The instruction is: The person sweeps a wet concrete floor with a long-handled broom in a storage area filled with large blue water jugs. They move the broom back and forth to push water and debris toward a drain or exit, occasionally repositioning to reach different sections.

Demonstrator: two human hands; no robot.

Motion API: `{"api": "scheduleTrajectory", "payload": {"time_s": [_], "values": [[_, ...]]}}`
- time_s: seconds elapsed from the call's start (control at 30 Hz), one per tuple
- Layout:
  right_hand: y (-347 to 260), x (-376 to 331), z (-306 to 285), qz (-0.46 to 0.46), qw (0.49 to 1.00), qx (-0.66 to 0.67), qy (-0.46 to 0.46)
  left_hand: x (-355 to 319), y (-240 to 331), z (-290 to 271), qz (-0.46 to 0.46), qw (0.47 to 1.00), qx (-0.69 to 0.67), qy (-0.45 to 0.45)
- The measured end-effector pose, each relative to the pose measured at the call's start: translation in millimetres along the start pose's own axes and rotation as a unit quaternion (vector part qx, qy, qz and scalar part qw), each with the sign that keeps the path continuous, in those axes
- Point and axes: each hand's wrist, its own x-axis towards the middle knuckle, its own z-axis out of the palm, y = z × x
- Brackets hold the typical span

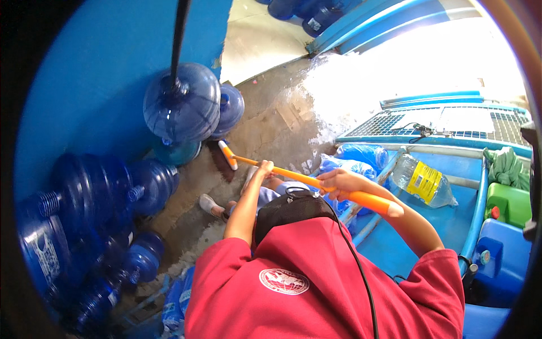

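Both hands clamped around an orange broom handle [316,183] running aslant across the middle of the view: left hand [264,167] closed on it nearer the brush end, right hand [339,182] closed on it further up, toward the rounded white tip at the lower right. Brush head [227,155] down on the wet concrete floor [271,118], just beside a dark streak of bristles or dirt. Open room only in a narrow strip of floor running up toward the bright, glaring doorway. Hemmed in on the left by a blue wall [96,85] and a heap of big blue water jugs [113,186] lying on their sides; one more jug [182,101] upright-looking just above the brush, near enough to block a sweep that way, a second smaller-looking one [230,107] behind it. Hemmed in on the right by a blue railed trough [451,220] holding a clear bottle with a yellow label [422,182], a green container [508,203] and a blue canister [499,254]. Bagged blue packs [355,158] wedged between handle and trough. One sandalled foot [210,204] on the floor below the handle.
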Motion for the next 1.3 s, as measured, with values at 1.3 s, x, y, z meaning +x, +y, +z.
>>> {"api": "scheduleTrajectory", "payload": {"time_s": [1.3], "values": [[-4,57,-42,0.017,0.994,0.049,-0.094,-90,-24,-8,0.182,0.977,0.027,0.111]]}}
